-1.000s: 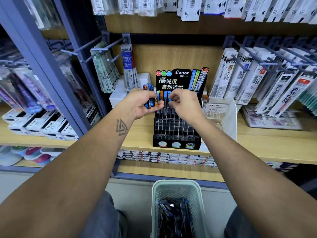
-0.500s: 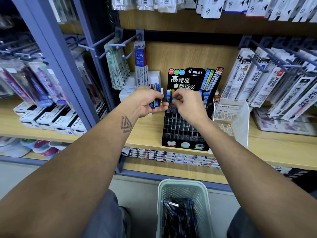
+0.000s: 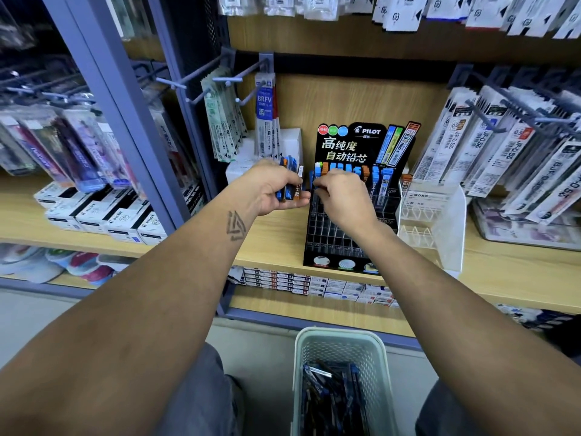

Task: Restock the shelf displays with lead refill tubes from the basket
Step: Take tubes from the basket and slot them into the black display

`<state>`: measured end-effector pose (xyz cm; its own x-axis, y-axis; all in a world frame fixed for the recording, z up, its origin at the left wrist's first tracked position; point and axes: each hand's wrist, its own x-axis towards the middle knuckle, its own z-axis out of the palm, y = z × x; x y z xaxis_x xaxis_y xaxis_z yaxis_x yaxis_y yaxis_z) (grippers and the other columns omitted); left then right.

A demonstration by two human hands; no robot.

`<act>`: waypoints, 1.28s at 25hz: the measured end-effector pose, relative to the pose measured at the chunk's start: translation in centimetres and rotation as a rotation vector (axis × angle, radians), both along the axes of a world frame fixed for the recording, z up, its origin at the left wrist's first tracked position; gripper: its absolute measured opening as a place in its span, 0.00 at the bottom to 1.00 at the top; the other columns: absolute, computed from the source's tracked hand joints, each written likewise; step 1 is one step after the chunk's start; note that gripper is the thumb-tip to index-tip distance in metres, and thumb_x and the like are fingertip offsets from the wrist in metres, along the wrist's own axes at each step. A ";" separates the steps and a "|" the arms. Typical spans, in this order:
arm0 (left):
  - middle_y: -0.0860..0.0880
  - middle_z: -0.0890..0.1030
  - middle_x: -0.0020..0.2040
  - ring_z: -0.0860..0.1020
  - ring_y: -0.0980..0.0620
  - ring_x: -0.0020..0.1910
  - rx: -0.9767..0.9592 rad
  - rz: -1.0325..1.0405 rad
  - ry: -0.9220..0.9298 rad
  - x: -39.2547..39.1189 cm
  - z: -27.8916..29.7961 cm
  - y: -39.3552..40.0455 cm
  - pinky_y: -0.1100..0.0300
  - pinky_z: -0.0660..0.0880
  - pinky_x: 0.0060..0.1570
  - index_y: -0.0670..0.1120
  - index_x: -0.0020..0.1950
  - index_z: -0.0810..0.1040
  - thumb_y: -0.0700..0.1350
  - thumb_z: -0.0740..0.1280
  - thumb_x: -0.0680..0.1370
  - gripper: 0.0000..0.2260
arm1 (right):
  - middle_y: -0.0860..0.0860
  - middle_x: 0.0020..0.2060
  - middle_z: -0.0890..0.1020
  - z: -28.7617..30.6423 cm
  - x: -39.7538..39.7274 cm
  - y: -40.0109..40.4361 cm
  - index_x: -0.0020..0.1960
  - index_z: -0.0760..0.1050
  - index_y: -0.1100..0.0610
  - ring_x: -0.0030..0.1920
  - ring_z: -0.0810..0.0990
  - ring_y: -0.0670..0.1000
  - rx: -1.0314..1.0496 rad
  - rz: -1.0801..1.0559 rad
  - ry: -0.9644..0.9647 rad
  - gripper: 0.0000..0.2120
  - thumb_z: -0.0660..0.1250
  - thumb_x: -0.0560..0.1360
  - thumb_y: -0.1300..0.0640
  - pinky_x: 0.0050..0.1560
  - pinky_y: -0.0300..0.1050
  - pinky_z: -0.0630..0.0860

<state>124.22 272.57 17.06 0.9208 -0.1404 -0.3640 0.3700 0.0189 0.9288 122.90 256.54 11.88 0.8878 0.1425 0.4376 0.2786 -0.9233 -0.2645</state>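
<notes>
We're gripping a bunch of lead refill tubes (image 3: 290, 184) in our left hand (image 3: 276, 191), just left of the Pilot display (image 3: 352, 196); right hand (image 3: 341, 201) is pinching a tube at its top-left slots.

Left hand (image 3: 276, 191) grips tubes (image 3: 289, 180); right hand (image 3: 342, 202) at Pilot rack (image 3: 330, 243).

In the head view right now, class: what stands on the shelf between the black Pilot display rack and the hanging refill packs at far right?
A clear acrylic stand labelled MONO, its lower tiers apparently empty, stands between the Pilot display rack and the hanging refill packs.
</notes>
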 end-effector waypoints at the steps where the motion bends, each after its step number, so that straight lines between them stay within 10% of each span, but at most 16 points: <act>1: 0.34 0.83 0.45 0.84 0.41 0.35 0.002 -0.007 0.001 0.0 0.0 0.0 0.49 0.83 0.32 0.35 0.65 0.70 0.29 0.65 0.79 0.16 | 0.56 0.50 0.82 0.1 0.0 -0.1 0.55 0.83 0.60 0.53 0.80 0.59 -0.015 -0.001 0.000 0.09 0.65 0.80 0.62 0.50 0.55 0.78; 5: 0.34 0.82 0.48 0.84 0.41 0.36 -0.002 -0.064 0.016 -0.6 -0.1 0.1 0.49 0.83 0.33 0.34 0.62 0.72 0.29 0.66 0.79 0.13 | 0.54 0.49 0.85 0.7 -0.4 -0.1 0.54 0.83 0.60 0.48 0.83 0.55 0.204 -0.031 0.012 0.09 0.66 0.79 0.63 0.53 0.51 0.79; 9: 0.35 0.83 0.46 0.85 0.42 0.40 -0.028 -0.196 0.042 -1.6 -0.2 -0.1 0.49 0.84 0.36 0.34 0.62 0.74 0.30 0.67 0.78 0.12 | 0.59 0.43 0.86 2.2 -1.9 -0.3 0.52 0.81 0.61 0.36 0.85 0.53 1.009 -0.039 0.392 0.06 0.67 0.80 0.60 0.41 0.46 0.82; 16: 0.34 0.83 0.51 0.85 0.36 0.46 -0.014 -0.268 0.038 -2.0 -0.7 -1.1 0.46 0.84 0.41 0.33 0.66 0.73 0.31 0.67 0.79 0.15 | 0.57 0.39 0.84 2.6 -3.2 -1.7 0.47 0.82 0.64 0.33 0.80 0.48 1.271 -0.007 0.499 0.02 0.72 0.76 0.64 0.37 0.39 0.79; 32: 0.41 0.82 0.38 0.79 0.49 0.32 0.056 -0.300 -0.013 -2.0 -0.2 -3.1 0.63 0.73 0.24 0.40 0.52 0.76 0.37 0.68 0.80 0.02 | 0.57 0.38 0.84 2.8 -4.3 -6.3 0.57 0.81 0.60 0.31 0.78 0.49 1.061 0.068 0.480 0.10 0.71 0.77 0.66 0.29 0.40 0.73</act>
